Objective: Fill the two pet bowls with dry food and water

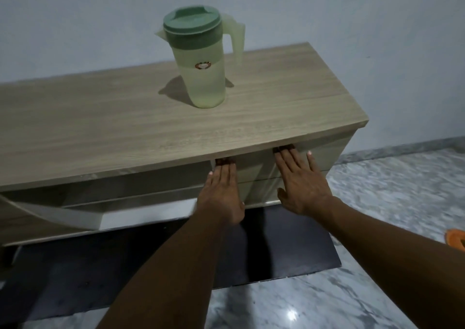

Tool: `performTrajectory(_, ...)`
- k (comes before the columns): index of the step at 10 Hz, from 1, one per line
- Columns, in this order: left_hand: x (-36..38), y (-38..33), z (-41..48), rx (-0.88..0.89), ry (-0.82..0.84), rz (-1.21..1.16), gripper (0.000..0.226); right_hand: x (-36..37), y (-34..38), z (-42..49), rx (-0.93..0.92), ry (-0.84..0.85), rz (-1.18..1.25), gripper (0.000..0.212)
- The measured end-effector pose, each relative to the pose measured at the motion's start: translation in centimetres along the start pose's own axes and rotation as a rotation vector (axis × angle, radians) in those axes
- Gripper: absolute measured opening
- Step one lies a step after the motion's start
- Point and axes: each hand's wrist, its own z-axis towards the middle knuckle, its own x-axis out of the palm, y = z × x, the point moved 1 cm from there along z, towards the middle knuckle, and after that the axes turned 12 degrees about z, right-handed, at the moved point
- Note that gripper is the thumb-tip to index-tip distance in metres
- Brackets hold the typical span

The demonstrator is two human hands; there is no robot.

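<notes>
Left hand [221, 192] and right hand [302, 185], fingers straight, grasping nothing, press flat on the drawer front [256, 176] of the cabinet [125, 132]. Lidded green jug [201, 59] stands upright on top.

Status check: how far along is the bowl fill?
Done: nothing visible; no bowls or dry food in view. In hand: left hand and right hand lie flat, fingers straight, on the drawer front. Left: both fills; the lidded pitcher stands untouched on the cabinet top.
</notes>
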Motion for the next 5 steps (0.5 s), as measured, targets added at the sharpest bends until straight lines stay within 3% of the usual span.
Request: performTrajectory(5, -2.4, -1.0, -4.0, 0.028, -0.066, -0.016, 0.091, -2.3, 1.3, -3.6, -0.080, -0.015, 0.107, 0.088)
